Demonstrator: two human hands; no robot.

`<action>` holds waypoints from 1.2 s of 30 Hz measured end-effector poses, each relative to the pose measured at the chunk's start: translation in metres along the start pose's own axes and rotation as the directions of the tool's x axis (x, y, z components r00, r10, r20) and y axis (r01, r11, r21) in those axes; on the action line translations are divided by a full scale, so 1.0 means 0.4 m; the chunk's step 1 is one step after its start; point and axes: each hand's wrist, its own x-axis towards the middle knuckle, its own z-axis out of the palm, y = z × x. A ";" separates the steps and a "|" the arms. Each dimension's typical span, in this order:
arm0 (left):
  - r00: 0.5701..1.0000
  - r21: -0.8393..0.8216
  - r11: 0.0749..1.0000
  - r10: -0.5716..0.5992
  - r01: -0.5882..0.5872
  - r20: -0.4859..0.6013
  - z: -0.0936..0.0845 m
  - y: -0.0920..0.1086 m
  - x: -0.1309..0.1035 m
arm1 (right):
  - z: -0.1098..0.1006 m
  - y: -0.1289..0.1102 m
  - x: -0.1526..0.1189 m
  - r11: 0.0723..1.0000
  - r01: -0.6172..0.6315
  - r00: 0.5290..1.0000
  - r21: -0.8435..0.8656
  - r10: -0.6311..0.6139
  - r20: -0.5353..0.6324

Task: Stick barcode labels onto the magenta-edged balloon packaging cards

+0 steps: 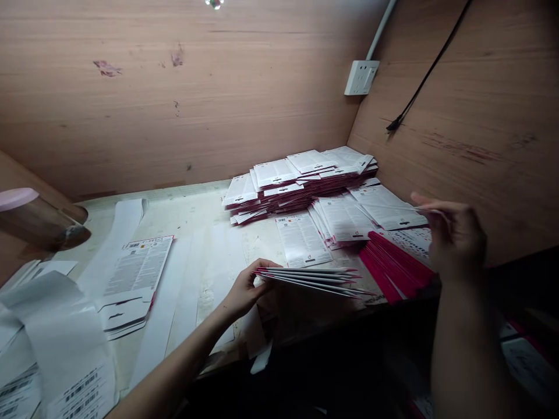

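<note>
Several cards (314,280) | left hand (248,289) | faces barely visible | right hand (456,238) | blurred

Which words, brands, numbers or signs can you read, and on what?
None reads clearly.
Flat card at left: barcode and grey print, too small.
Label sheet: barcodes, blurred.
Piled cards: fine print, too small.
Patterned card by the pink stack: lettering, too blurred.
Left hand: cards edge-on, nothing readable.
</note>
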 end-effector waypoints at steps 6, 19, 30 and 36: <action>1.000 0.002 1.000 -0.006 0.006 0.013 -0.001 -0.007 0.007 | 0.034 -0.031 -0.147 0.940 -0.118 0.948 0.319 0.011 0.319; 0.981 -0.089 0.996 -0.014 -0.003 -0.192 0.048 0.002 -0.015 | 0.181 -0.089 -0.335 0.732 -0.534 0.832 0.423 0.365 0.418; 0.929 0.544 0.810 -0.004 0.220 -0.370 -0.201 0.006 -0.190 | 0.542 -0.242 -0.285 0.491 -0.871 0.230 0.019 0.374 0.898; 0.992 0.812 0.579 -0.123 0.081 -0.012 -0.203 -0.087 -0.142 | 0.583 -0.229 -0.331 0.717 -0.687 0.317 -0.119 0.444 0.838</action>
